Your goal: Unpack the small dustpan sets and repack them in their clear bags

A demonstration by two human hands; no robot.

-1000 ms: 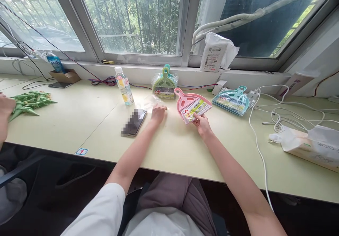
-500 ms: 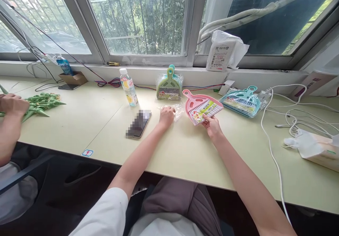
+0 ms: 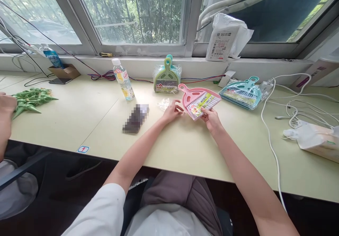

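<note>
My right hand grips the lower edge of a pink dustpan, thumb on the front. A brush with pale bristles and a printed label sits in the pan. Just left of the dustpan, my left hand has its fingers apart and holds nothing. Behind that hand lies a crumpled clear plastic wrapper. A green dustpan set in clear plastic leans at the back, with a teal one partly hidden behind it. Teal dustpan sets in plastic lie to the right.
Left of my hands are a blurred-out phone and a drink bottle. White cables and a tissue pack occupy the right side. At far left, another person's hand is beside green plant-like pieces.
My left hand has let go of the plastic wrapper and moved right toward the dustpan, its fingers spreading. The right hand still holds the dustpan. The view has tilted down slightly.
</note>
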